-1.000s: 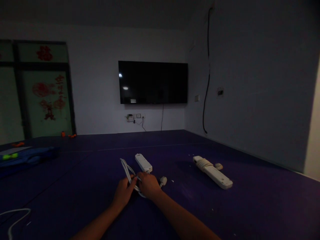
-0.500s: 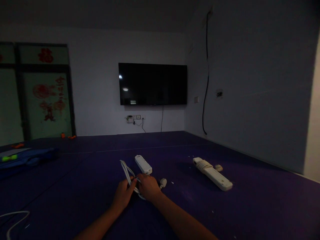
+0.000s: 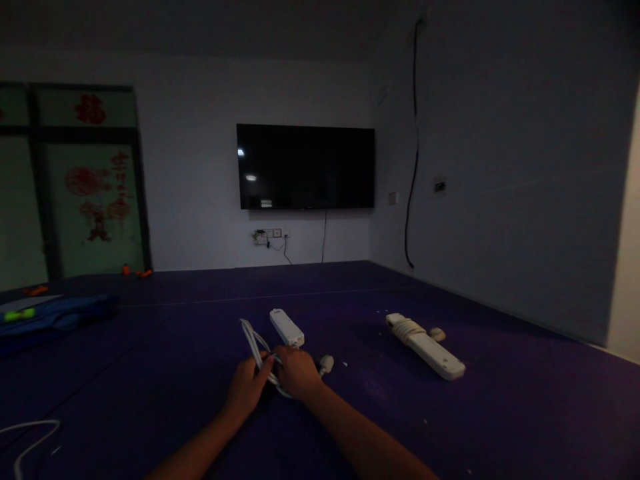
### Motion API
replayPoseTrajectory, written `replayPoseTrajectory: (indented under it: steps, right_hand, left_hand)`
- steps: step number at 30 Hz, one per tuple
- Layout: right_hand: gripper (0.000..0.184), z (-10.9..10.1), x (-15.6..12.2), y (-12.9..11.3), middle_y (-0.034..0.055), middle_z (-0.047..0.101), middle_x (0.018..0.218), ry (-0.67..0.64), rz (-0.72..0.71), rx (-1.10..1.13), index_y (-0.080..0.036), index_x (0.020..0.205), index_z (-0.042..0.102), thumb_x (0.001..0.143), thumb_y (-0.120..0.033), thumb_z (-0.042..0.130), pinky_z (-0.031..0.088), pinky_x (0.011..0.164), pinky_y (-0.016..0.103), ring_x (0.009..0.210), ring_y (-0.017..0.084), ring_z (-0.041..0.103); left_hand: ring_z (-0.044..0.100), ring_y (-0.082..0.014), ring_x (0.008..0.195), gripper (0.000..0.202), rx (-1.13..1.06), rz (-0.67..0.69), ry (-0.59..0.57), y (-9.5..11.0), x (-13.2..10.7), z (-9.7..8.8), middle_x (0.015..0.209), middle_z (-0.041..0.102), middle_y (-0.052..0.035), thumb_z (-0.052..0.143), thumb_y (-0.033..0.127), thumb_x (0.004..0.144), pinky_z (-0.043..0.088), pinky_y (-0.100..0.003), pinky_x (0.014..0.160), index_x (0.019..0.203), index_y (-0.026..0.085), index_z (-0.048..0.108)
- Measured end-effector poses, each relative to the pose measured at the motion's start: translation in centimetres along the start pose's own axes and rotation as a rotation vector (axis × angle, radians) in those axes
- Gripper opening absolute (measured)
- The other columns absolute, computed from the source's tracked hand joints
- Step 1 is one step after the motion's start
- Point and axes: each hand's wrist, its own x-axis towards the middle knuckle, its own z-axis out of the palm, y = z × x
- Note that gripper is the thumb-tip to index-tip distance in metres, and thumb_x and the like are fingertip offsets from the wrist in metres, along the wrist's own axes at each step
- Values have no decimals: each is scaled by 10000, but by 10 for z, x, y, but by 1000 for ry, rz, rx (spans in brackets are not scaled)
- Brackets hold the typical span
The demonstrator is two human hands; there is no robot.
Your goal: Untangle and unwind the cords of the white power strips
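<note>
Looped white power cord (image 3: 253,343) is gathered between my two hands, low in the middle of the head view. My left hand (image 3: 248,383) is closed round the left side of the loops. On their right side, my right hand (image 3: 299,375) grips the same cord, its fingertips partly hidden. Just beyond my hands lies a white power strip (image 3: 287,328) on the purple surface (image 3: 350,420). A pale plug (image 3: 327,365) rests beside my right wrist.
To the right lies a second power strip (image 3: 433,353) with its cord wound round it and its plug (image 3: 437,334) alongside. Blue cloth (image 3: 60,317) is at the left, and a loose white cable (image 3: 35,433) curves in at lower left. A television (image 3: 306,167) hangs on the far wall.
The view has shifted very slightly. Both hands keep the same hold on the cord, and the things around them have not moved.
</note>
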Motion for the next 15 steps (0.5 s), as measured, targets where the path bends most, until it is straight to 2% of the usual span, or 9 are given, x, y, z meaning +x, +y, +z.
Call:
replayPoseTrajectory:
  steps: [7,11,15]
  right_hand:
    - [260,0,0,0,101,617,948,1,-3,15,-187,1034,511,827,-240,364,423,698,294,863,207,589]
    - [265,-1,-1,0,102,619,943,4,-4,13,-184,1038,511,826,-251,366,422,692,297,855,213,592]
    - [262,-1,-1,0,102,619,942,7,-5,10,-188,1039,508,830,-258,365,420,692,298,854,213,591]
  left_hand:
    - [603,-209,723,401,6,-11,64,2,-3,1,766,670,-61,386,483,766,439,-293,681,848,163,614]
    - [610,-213,735,431,3,-23,58,2,-2,1,760,675,-67,373,500,770,443,-300,705,855,154,616]
    - [614,-221,771,459,5,-41,61,3,-3,0,856,680,-93,381,517,760,442,-299,714,884,142,615]
